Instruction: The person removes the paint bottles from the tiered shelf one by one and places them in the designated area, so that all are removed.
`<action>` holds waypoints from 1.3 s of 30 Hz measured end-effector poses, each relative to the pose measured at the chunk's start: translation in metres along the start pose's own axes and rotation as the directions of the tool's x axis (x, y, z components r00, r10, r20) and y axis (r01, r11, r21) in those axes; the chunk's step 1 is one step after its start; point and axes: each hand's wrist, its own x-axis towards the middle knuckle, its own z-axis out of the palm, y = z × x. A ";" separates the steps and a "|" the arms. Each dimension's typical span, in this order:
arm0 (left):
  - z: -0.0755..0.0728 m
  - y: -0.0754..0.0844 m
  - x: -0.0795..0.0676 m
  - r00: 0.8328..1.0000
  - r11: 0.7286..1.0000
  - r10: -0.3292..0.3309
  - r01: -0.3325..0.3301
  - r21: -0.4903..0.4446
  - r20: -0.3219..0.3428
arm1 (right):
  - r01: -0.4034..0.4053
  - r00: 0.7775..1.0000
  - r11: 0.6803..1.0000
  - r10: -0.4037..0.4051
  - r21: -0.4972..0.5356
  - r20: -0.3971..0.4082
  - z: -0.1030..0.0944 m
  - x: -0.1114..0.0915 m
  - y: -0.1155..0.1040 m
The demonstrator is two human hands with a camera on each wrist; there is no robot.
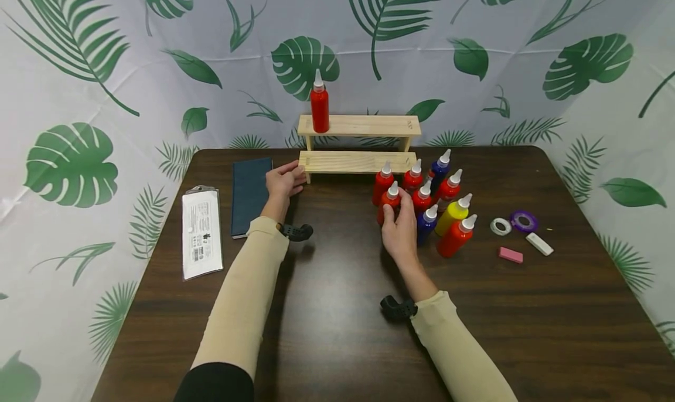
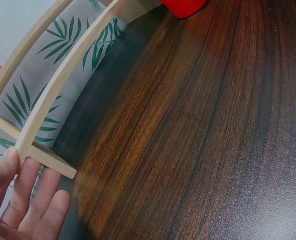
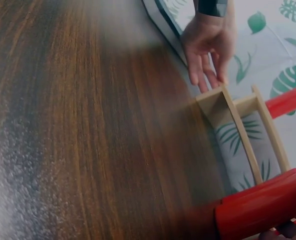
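A two-tier wooden shelf (image 1: pixel 358 163) stands at the back of the table, with one red squeeze bottle (image 1: pixel 319 106) upright on its upper tier. My left hand (image 1: pixel 283 180) pinches the left end of the lower tier, thumb at its edge and fingers beneath, as the left wrist view shows. To the right, my right hand (image 1: pixel 401 229) grips a red squeeze bottle with a white nozzle (image 1: pixel 389 200). Around it stand several more bottles: red ones, a yellow bottle (image 1: pixel 452 215) and blue ones, such as the near blue bottle (image 1: pixel 425 225). In the right wrist view the gripped red bottle (image 3: pixel 263 207) fills the lower right corner.
Left of the shelf lie a dark blue notebook (image 1: pixel 249 194) and a white flat package (image 1: pixel 201 233). On the right are a white tape roll (image 1: pixel 493 227), a purple tape roll (image 1: pixel 534 221), a pink eraser (image 1: pixel 510 255) and a white block (image 1: pixel 540 244). A leaf-print cloth (image 1: pixel 474 91) hangs behind.
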 end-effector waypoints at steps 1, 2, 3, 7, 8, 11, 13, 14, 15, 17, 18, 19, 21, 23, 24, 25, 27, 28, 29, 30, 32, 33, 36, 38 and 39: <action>0.000 0.000 0.001 1.000 1.000 -0.003 0.003 0.000 0.001 | -0.003 1.000 1.000 0.003 0.000 0.002 0.000 0.000 0.000; 0.000 0.000 0.001 1.000 1.000 -0.004 0.004 -0.001 0.003 | -0.008 1.000 1.000 0.008 0.000 0.004 0.000 0.000 0.000; 0.000 0.000 0.002 1.000 1.000 -0.006 0.006 -0.001 0.005 | -0.012 1.000 1.000 0.012 0.000 0.005 0.000 0.000 0.000; 0.001 0.000 0.003 1.000 1.000 -0.010 0.010 0.000 0.005 | -0.028 0.999 1.000 0.028 -0.007 0.017 -0.001 0.000 -0.001; 0.001 0.001 0.003 1.000 1.000 -0.010 0.010 0.000 0.004 | -0.028 0.999 1.000 0.028 -0.008 0.022 -0.002 0.001 -0.002; 0.001 0.002 0.004 1.000 1.000 -0.015 0.015 0.002 0.002 | -0.018 0.999 1.000 0.018 -0.013 0.030 -0.004 0.002 -0.005; 0.001 0.003 0.004 1.000 1.000 -0.016 0.016 0.004 0.005 | 0.006 0.999 1.000 -0.006 -0.015 0.032 -0.007 0.004 -0.011; 0.002 0.003 0.004 1.000 1.000 -0.017 0.017 0.003 0.007 | 0.020 0.999 1.000 -0.019 -0.020 0.036 -0.008 0.005 -0.015; 0.002 0.004 0.004 1.000 1.000 -0.017 0.017 0.003 0.007 | 0.028 0.999 0.999 -0.027 -0.029 0.040 -0.010 0.006 -0.020; 0.002 0.004 0.004 1.000 1.000 -0.021 0.021 -0.002 0.005 | 0.062 0.997 0.997 -0.060 -0.045 0.048 -0.014 0.010 -0.031; 0.001 0.005 0.005 1.000 1.000 -0.023 0.023 -0.002 0.002 | 0.082 0.995 0.995 -0.080 -0.049 0.053 -0.017 0.013 -0.037; 0.001 0.005 0.005 1.000 1.000 -0.025 0.025 -0.004 0.001 | 0.099 0.994 0.994 -0.096 -0.055 0.055 -0.019 0.016 -0.044; 0.001 0.004 0.005 1.000 1.000 -0.026 0.026 -0.002 0.000 | 0.139 0.989 0.988 -0.136 -0.060 0.060 -0.025 0.025 -0.058; 0.000 0.004 0.006 1.000 1.000 -0.023 0.023 -0.003 0.001 | 0.179 0.982 0.982 -0.175 -0.067 0.067 -0.029 0.036 -0.073; 0.000 0.004 0.007 1.000 1.000 -0.018 0.018 -0.002 0.003 | 0.189 0.980 0.979 -0.184 -0.073 0.077 -0.031 0.043 -0.081; 0.000 0.004 0.007 1.000 1.000 -0.014 0.014 -0.002 0.004 | 0.189 0.979 0.978 -0.180 -0.088 0.095 -0.031 0.050 -0.090; -0.001 0.004 0.009 1.000 1.000 -0.010 0.010 0.000 0.001 | 0.191 0.974 0.975 -0.173 -0.117 0.147 -0.028 0.065 -0.107; -0.001 0.004 0.009 1.000 1.000 -0.012 0.012 0.000 -0.002 | 0.184 0.970 0.974 -0.159 -0.132 0.182 -0.025 0.072 -0.115; -0.002 0.004 0.009 1.000 1.000 -0.014 0.014 0.001 -0.004 | 0.176 0.966 0.973 -0.140 -0.152 0.217 -0.020 0.080 -0.122; -0.002 0.005 0.010 1.000 1.000 -0.018 0.018 0.002 -0.005 | 0.165 0.960 0.972 -0.119 -0.169 0.252 -0.015 0.089 -0.128; -0.002 0.005 0.011 1.000 1.000 -0.026 0.026 -0.001 -0.003 | 0.151 0.947 0.970 -0.087 -0.192 0.308 0.000 0.107 -0.137; -0.002 0.006 0.011 1.000 1.000 -0.029 0.029 -0.002 -0.004 | 0.146 0.942 0.967 -0.071 -0.209 0.329 0.009 0.117 -0.140; 0.000 0.007 0.012 0.999 0.999 -0.033 0.033 0.004 0.001 | 0.141 0.930 0.965 -0.052 -0.221 0.365 0.032 0.143 -0.143; 0.001 0.008 0.012 1.000 1.000 -0.028 0.028 0.014 0.004 | 0.135 0.927 0.969 -0.049 -0.208 0.373 0.045 0.157 -0.140; 0.002 0.008 0.012 1.000 1.000 -0.026 0.026 0.017 0.007 | 0.130 0.926 0.972 -0.049 -0.196 0.374 0.050 0.163 -0.138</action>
